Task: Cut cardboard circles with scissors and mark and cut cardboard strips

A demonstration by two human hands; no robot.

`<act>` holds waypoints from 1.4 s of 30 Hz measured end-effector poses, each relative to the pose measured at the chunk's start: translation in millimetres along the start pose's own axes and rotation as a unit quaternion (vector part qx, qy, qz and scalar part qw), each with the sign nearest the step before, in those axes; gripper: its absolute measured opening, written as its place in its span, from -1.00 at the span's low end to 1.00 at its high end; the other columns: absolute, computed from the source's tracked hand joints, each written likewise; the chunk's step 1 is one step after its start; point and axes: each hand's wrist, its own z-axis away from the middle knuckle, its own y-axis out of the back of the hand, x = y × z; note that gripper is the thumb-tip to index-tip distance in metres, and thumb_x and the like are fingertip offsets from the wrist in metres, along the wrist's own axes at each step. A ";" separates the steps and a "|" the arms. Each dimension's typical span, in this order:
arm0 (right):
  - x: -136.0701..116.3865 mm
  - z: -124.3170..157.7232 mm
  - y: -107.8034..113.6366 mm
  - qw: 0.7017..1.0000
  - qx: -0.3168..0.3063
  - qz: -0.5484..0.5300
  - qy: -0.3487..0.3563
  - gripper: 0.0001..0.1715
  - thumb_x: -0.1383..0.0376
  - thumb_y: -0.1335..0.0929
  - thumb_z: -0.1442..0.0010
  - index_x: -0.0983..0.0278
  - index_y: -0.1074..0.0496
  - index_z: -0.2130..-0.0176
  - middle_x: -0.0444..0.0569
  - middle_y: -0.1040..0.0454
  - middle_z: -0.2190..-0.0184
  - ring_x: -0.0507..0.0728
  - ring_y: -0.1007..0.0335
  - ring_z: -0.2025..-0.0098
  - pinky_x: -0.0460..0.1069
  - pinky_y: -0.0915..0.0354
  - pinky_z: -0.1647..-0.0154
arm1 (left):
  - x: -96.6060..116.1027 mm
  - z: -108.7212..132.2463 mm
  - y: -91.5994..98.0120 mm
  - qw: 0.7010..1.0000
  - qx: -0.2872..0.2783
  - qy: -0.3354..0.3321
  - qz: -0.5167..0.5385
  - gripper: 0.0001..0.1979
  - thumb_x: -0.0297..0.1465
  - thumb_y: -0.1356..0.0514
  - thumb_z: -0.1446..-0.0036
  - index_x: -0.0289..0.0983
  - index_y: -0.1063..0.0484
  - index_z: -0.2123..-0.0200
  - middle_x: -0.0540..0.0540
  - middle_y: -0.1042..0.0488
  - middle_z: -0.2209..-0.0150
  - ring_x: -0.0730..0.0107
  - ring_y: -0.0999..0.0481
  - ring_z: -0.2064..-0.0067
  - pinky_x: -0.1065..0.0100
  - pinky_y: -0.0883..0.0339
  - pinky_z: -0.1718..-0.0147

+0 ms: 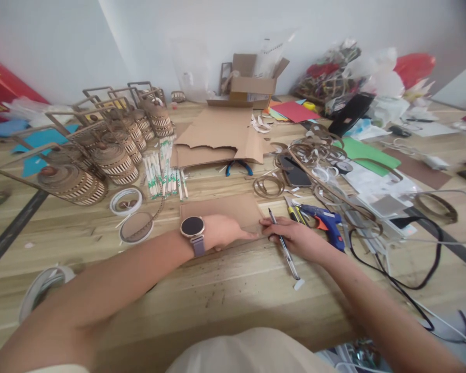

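A small rectangular piece of cardboard (pixel 221 205) lies flat on the table in front of me. My left hand (pixel 223 230), with a watch (pixel 192 228) on its wrist, rests over the front part of it. Its index finger stretches out to the right, and the other fingers are mostly hidden beneath the hand. A slim pen (pixel 287 255) slants through the fingers of my right hand (pixel 289 234), which is closed around it. The fingertips of that hand touch the table at the cardboard's right edge, close to my left index fingertip.
Blue pliers (pixel 239 168) and a torn cardboard sheet (pixel 217 129) lie beyond. Several woven lanterns (pixel 114 160) and white-green sticks (pixel 163 173) stand or lie left. To the right are a blue glue gun (pixel 326 223), a cutter (pixel 295 211), a phone (pixel 295 171) and coiled strips (pixel 270 185).
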 end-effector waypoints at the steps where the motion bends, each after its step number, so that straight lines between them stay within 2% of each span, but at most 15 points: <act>1: -0.5 -0.1 -0.4 1.000 0.001 -0.007 0.000 -0.70 0.38 -0.30 -0.31 0.15 -0.61 0.11 0.08 -0.53 -0.16 0.21 -0.43 -0.23 0.13 -0.36 -0.22 | -0.5 -5.7 1.8 1.000 -0.012 0.002 0.004 0.11 -0.70 -0.33 0.04 0.14 0.05 -0.43 0.03 -0.67 0.28 0.31 -0.56 0.39 0.45 -0.21 0.48; 4: -5.3 1.2 -2.4 0.999 0.039 -0.037 -0.005 -0.68 0.32 -0.28 -0.34 0.16 -0.59 0.04 0.09 -0.56 -0.12 0.23 -0.47 -0.18 0.14 -0.39 -0.19 | -3.3 -18.7 1.4 1.000 -0.022 0.002 0.011 0.21 -0.67 -0.44 0.17 0.14 0.04 -0.43 0.07 -0.65 0.39 0.31 -0.53 0.47 0.44 -0.22 0.51; 6: -12.5 4.8 -3.9 0.991 0.115 -0.054 -0.044 -0.65 0.26 -0.26 -0.37 0.17 -0.55 -0.03 0.08 -0.60 -0.04 0.23 -0.53 -0.10 0.14 -0.43 -0.13 | -5.1 -24.1 -1.1 1.000 -0.012 0.002 0.011 0.25 -0.67 -0.47 0.24 0.15 0.00 -0.42 0.12 -0.62 0.47 0.30 -0.53 0.49 0.44 -0.25 0.50; 9: -28.1 13.7 -7.0 0.962 0.239 -0.065 -0.116 -0.60 0.16 -0.21 -0.43 0.17 -0.47 -0.12 0.03 -0.64 0.19 0.21 -0.58 0.07 0.12 -0.46 -0.02 | -5.2 -28.3 -3.0 1.000 0.002 0.008 0.005 0.26 -0.68 -0.49 0.32 0.15 -0.08 -0.40 0.15 -0.58 0.51 0.29 -0.53 0.50 0.43 -0.29 0.47; 12: -45.6 20.8 -15.3 0.940 0.294 -0.111 -0.131 -0.61 0.09 -0.23 -0.43 0.18 -0.53 0.01 -0.02 -0.58 0.35 0.16 -0.55 0.25 0.04 -0.47 0.15 | -2.1 -28.1 0.3 1.000 0.020 0.010 -0.009 0.19 -0.69 -0.45 0.25 0.14 -0.09 -0.39 0.12 -0.61 0.45 0.28 -0.58 0.43 0.42 -0.32 0.41; 14: -56.5 21.5 -24.9 0.933 0.291 -0.160 -0.136 -0.67 0.11 -0.27 -0.39 0.19 -0.55 0.13 -0.05 -0.56 0.41 0.14 -0.52 0.34 0.00 -0.45 0.27 | 0.1 -25.8 4.7 1.000 0.021 0.008 -0.019 0.18 -0.69 -0.45 0.25 0.13 -0.10 -0.39 0.09 -0.63 0.42 0.26 -0.60 0.37 0.42 -0.32 0.37; 17: -69.9 15.9 -42.7 0.925 0.268 -0.219 -0.158 -0.79 0.17 -0.30 -0.33 0.20 -0.50 0.24 -0.10 -0.51 0.50 0.13 -0.48 0.43 -0.03 -0.40 0.39 | 1.4 -20.9 11.2 1.000 0.017 0.006 -0.026 0.25 -0.70 -0.50 0.35 0.07 -0.12 -0.39 0.03 -0.67 0.36 0.20 -0.62 0.32 0.40 -0.31 0.37; 22: -80.2 -0.2 -66.2 0.931 0.239 -0.225 -0.158 -0.87 0.21 -0.33 -0.23 0.18 -0.42 0.34 -0.08 -0.52 0.44 0.15 -0.47 0.37 -0.03 -0.38 0.39 | 0.8 -18.2 13.6 1.000 0.020 -0.002 -0.023 0.31 -0.69 -0.51 0.37 0.10 -0.05 -0.41 0.05 -0.68 0.35 0.21 -0.63 0.30 0.42 -0.28 0.38; 24: -81.2 -4.4 -71.0 0.933 0.240 -0.218 -0.155 -0.87 0.21 -0.33 -0.22 0.18 -0.40 0.36 -0.08 -0.52 0.43 0.15 -0.47 0.34 -0.02 -0.38 0.37 | 2.0 -18.9 13.0 0.999 0.022 0.002 -0.035 0.28 -0.67 -0.50 0.31 0.10 -0.02 -0.42 0.06 -0.67 0.37 0.23 -0.63 0.31 0.43 -0.28 0.39; 29: -82.8 -7.4 -74.7 0.938 0.239 -0.205 -0.146 -0.88 0.25 -0.31 -0.24 0.17 -0.40 0.36 -0.09 -0.53 0.42 0.14 -0.47 0.32 -0.01 -0.40 0.30 | 7.3 -17.1 15.2 0.998 0.026 0.007 -0.058 0.22 -0.66 -0.47 0.19 0.09 0.03 -0.43 0.04 -0.67 0.37 0.24 -0.63 0.31 0.44 -0.27 0.40; 34: -84.3 -8.7 -77.8 0.943 0.241 -0.180 -0.144 -0.90 0.27 -0.32 -0.23 0.17 -0.41 0.35 -0.09 -0.54 0.41 0.16 -0.50 0.29 0.01 -0.41 0.26 | 9.8 -10.6 18.9 0.999 0.023 0.015 -0.044 0.10 -0.68 -0.41 0.09 0.08 -0.05 -0.41 0.07 -0.65 0.42 0.30 -0.62 0.34 0.45 -0.29 0.35; 38: -84.9 -11.7 -79.5 0.947 0.239 -0.162 -0.142 -0.89 0.25 -0.32 -0.23 0.16 -0.42 0.35 -0.08 -0.55 0.40 0.16 -0.51 0.30 0.01 -0.41 0.27 | 9.8 -11.0 20.3 0.999 0.027 0.017 -0.025 0.12 -0.69 -0.45 0.17 0.08 -0.12 -0.39 0.02 -0.67 0.37 0.22 -0.64 0.28 0.40 -0.32 0.31; 42: -75.4 -7.0 -69.1 0.948 0.244 -0.139 -0.151 -0.83 0.22 -0.29 -0.23 0.17 -0.43 0.37 -0.06 -0.58 0.39 0.17 -0.54 0.29 0.00 -0.42 0.29 | 9.6 -16.1 19.8 0.999 -0.003 0.013 -0.049 0.25 -0.63 -0.54 0.31 0.02 -0.08 -0.41 -0.08 -0.69 0.25 0.12 -0.65 0.21 0.37 -0.34 0.32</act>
